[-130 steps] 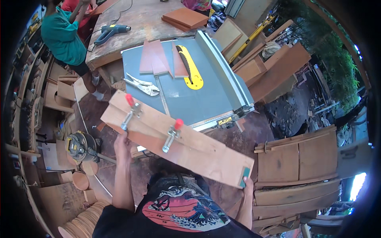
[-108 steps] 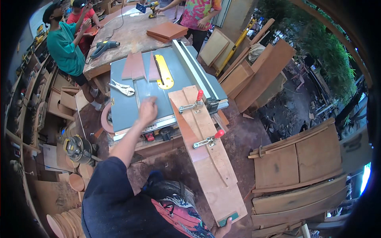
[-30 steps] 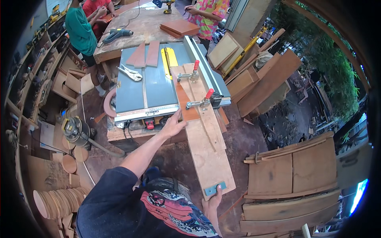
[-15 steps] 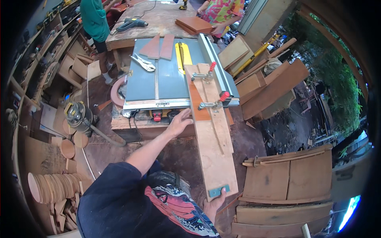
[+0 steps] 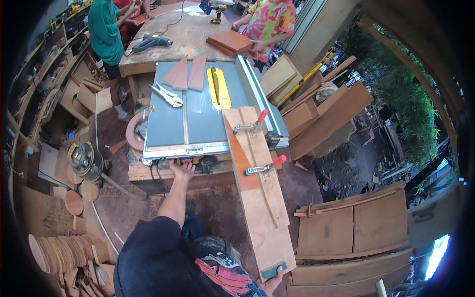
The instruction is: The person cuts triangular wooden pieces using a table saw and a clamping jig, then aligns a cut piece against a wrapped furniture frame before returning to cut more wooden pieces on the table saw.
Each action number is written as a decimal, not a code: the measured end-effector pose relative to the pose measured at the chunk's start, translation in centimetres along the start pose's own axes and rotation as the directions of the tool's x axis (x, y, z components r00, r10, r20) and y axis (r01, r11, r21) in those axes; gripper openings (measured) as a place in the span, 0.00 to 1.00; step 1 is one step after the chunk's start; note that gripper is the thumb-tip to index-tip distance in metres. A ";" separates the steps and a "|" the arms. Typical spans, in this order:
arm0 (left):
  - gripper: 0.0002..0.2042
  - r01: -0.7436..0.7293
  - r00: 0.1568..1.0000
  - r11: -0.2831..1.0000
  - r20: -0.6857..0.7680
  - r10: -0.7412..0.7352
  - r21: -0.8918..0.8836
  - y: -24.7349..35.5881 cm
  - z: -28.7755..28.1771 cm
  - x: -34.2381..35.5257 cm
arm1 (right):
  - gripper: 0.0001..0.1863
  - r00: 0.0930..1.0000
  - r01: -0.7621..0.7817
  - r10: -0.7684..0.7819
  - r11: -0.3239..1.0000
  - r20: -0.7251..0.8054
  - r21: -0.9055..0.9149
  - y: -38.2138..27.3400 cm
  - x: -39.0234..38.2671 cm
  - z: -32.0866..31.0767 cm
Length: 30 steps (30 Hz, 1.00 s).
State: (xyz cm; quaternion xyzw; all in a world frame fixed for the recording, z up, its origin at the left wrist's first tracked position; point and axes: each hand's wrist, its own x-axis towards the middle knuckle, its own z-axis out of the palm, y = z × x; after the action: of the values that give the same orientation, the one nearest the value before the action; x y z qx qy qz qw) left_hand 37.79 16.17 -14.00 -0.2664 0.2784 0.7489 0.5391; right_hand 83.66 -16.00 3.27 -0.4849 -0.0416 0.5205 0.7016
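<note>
My left hand [image 5: 182, 169] reaches under the front rail of a table saw [image 5: 168, 126], fingers spread, against a red switch [image 5: 185, 161]. My right hand [image 5: 273, 282] grips the near end of a long wooden tapering jig [image 5: 269, 242], its thumb by a green plate [image 5: 273, 270]. Two red-handled toggle clamps, one far [image 5: 251, 127] and one near [image 5: 267, 167], sit on the jig. A reddish-brown wood piece [image 5: 245, 158] lies under them. The jig's far end rests on the saw table near the yellow blade insert [image 5: 217, 89]; its near part overhangs the front edge.
Locking pliers [image 5: 168, 95] and cut wood pieces [image 5: 184, 73] lie on the saw table, left of the fence [image 5: 260, 99]. Behind, a person in tie-dye [image 5: 272, 22] touches stacked boards [image 5: 229, 42]. Someone in green [image 5: 105, 34] stands left. A shop vacuum [image 5: 86, 161] stands on the floor.
My left hand has left the jig's side and moved left to the switch under the rail. The jig has been drawn back toward me, baring more of the blade insert.
</note>
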 end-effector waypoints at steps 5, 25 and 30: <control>0.42 -0.024 0.998 0.999 -0.052 0.023 -0.022 -0.1 -0.3 0.1 | 0.34 0.995 -0.007 0.005 1.000 0.096 0.024 0.6 1.3 -1.9; 0.48 -0.806 0.591 -0.196 0.775 -0.224 0.558 -10.7 8.0 -18.9 | 0.29 0.989 -0.149 0.149 0.989 -0.024 0.003 1.1 2.6 2.9; 0.50 -0.815 0.577 -0.231 0.782 -0.237 0.531 -10.7 8.0 -17.9 | 0.29 0.984 -0.180 0.180 0.983 0.001 -0.028 1.5 3.1 2.6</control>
State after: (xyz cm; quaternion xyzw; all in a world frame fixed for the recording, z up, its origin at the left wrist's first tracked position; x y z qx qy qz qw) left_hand 52.15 12.83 2.79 0.6087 0.5698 0.4249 0.3525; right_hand 82.59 -11.98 2.12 -0.4953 -0.0058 0.5822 0.6448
